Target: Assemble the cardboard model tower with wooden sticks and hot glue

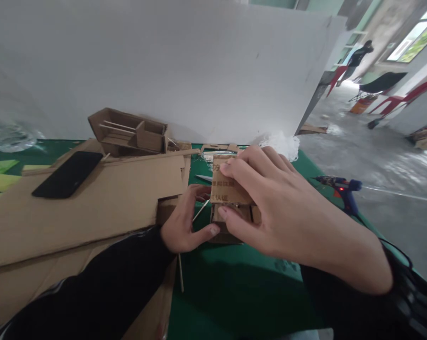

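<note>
A small cardboard box (231, 189) with printed characters on its upper panel stands on the green table in front of me. My right hand (270, 193) grips that top panel, fingertips on its far part and thumb on the near edge. At the box's left side is my left hand (190, 219), its thumb stretched to the lower near corner and its fingers curved behind the left edge. Those fingers are partly hidden, and whether they press on the box I cannot make out. Scissors blades (203, 178) and a thin wooden stick (201, 211) lie just beyond the left hand.
Cardboard sheets (128, 198) cover the left side, bearing a black phone (70, 174). Behind them sits a cardboard model with compartments (128, 132). A blue glue gun (344, 191) with a lit red light lies at the right edge. A white panel (185, 66) stands behind; a person (357, 59) is far off.
</note>
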The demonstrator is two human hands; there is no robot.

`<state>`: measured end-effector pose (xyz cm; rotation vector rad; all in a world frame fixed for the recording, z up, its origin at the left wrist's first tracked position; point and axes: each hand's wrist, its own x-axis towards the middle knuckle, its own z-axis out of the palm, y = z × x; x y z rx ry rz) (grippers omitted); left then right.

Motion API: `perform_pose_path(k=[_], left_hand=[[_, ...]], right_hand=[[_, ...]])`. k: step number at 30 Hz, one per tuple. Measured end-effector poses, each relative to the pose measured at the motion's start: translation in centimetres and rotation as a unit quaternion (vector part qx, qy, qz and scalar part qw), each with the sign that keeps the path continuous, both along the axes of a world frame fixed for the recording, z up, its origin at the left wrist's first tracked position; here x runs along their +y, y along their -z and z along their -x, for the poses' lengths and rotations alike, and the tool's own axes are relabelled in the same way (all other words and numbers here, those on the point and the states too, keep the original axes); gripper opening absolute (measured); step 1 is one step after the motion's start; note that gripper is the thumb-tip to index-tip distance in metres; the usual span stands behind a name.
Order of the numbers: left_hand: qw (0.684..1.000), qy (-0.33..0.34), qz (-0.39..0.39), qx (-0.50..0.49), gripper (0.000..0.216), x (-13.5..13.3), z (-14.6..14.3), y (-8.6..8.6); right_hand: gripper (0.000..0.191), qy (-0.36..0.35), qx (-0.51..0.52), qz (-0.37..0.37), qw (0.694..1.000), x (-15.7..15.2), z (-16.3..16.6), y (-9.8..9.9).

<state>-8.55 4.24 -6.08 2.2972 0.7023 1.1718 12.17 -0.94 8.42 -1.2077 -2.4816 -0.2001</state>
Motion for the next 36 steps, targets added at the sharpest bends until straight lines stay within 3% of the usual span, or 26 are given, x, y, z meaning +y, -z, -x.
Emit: perform_pose_path(k=[9,16,29,36], left_hand=[[0.988,-0.059,-0.050,0.135,0.074,-0.02,-0.14,0.37],[0.977,-0.026,-0.056,0.204,0.065,0.57,0.04,0.69],[0.968,-0.012,-0.030,0.249,0.055,0.67,0.02,0.49],[0.970,-0.058,-0.053,0.229,0.041,0.23,-0.29,0.83]], right_hand=[[0.030,0.000,-0.004,-0.002,1.000,0.13,-0.08,0.06],[0.030,-0.002,-0.004,-0.003,1.000,0.05,-0.03,0.06],[0.031,0.001,-0.007,-0.007,1.000,0.09,-0.02,0.13],[0.029,-0.003,-0.002,-0.005,1.000,0.15,-0.01,0.05]])
